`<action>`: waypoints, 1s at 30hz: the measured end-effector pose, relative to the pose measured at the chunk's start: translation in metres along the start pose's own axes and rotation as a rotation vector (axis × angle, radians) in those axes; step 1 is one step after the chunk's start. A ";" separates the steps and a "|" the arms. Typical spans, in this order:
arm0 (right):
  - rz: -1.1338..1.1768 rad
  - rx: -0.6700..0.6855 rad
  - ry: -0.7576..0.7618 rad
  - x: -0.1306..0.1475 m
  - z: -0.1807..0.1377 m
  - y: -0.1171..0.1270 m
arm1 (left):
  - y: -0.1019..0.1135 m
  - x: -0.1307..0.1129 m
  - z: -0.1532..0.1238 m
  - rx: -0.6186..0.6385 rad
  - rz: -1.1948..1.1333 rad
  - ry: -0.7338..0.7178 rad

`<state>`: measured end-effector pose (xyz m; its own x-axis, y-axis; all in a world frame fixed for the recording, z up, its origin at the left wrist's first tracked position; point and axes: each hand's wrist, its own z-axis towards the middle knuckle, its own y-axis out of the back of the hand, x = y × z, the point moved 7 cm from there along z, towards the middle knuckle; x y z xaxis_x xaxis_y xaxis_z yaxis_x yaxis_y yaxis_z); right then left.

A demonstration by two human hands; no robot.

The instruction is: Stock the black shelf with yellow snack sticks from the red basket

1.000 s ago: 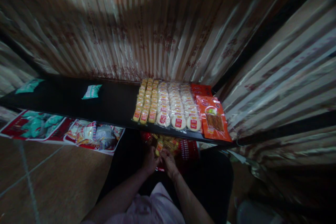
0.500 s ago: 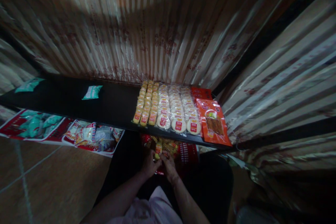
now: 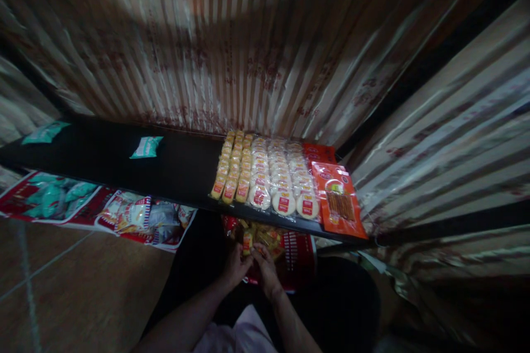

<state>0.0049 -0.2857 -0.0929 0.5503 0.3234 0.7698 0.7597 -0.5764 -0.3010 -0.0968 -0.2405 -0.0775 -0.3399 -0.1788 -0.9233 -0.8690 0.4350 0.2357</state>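
Note:
Below the shelf's front edge, my left hand (image 3: 237,266) is closed on a small yellow snack packet (image 3: 247,242) with an orange label. My right hand (image 3: 265,269) is closed too, its fingertips meeting the same packet from the right. Both hands are over a red-rimmed box (image 3: 301,253) holding more yellow packets (image 3: 267,235). On the black shelf (image 3: 182,171) above, rows of yellow packets (image 3: 231,168) stand beside rows of round white wrapped crackers (image 3: 284,201). An orange bag of brown sticks (image 3: 340,204) lies at the right end.
Two teal packets, a middle one (image 3: 146,146) and a left one (image 3: 45,133), lie on the shelf. Under its left part are a box of teal packets (image 3: 52,198) and a box of mixed snack bags (image 3: 138,215). Striped sheeting (image 3: 232,55) stands behind, with a dark frame post at right.
The view has shifted slightly, so the shelf's right part appears a little lower. Both hands stay together at the yellow packet, with only slight movement.

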 end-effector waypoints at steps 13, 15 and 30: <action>0.120 -0.009 0.001 0.006 -0.011 -0.013 | 0.007 0.006 -0.002 0.045 -0.156 0.062; 0.129 0.004 -0.012 0.008 -0.014 -0.018 | 0.007 0.008 -0.002 0.059 -0.188 0.090; 0.199 -0.044 -0.065 -0.009 -0.006 -0.024 | 0.012 0.008 -0.001 0.093 -0.370 0.264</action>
<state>-0.0204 -0.2793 -0.0890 0.7101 0.2475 0.6592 0.6190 -0.6655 -0.4170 -0.1103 -0.2372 -0.0813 -0.1033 -0.5501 -0.8287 -0.9173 0.3749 -0.1345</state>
